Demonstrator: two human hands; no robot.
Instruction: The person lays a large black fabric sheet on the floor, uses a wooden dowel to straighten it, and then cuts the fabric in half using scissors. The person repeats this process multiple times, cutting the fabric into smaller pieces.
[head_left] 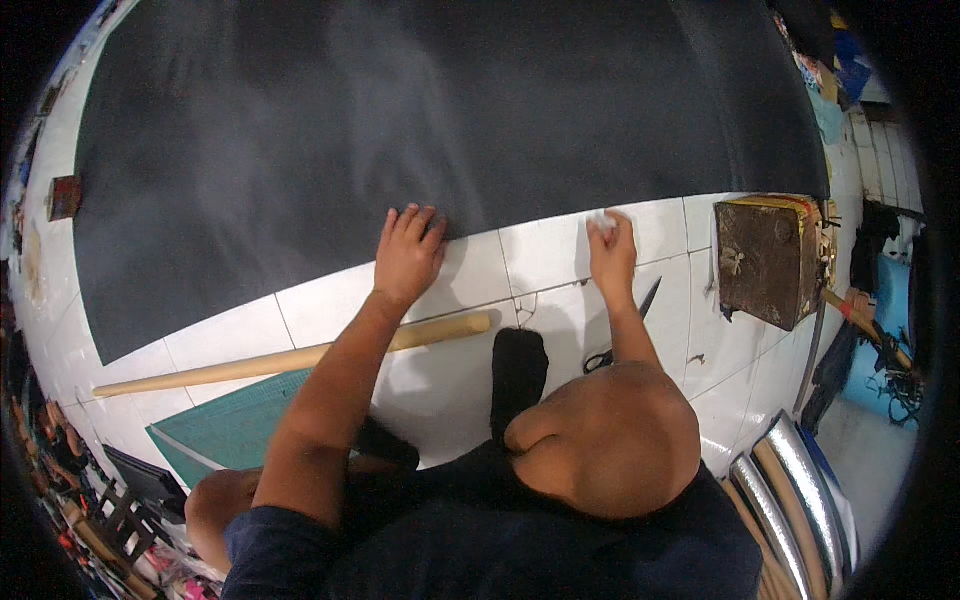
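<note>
I see my left hand [407, 252] spread flat on the black sheet's [440, 110] near edge, pinning it to the tiled floor [545, 255]; my right hand [611, 250] pinches white chalk [602, 221] at that edge.

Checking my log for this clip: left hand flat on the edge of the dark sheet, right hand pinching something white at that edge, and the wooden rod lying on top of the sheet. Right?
Not quite. In the head view the rod lies on the white tiled floor, apart from the sheet. The left hand and right hand are as stated.
</note>
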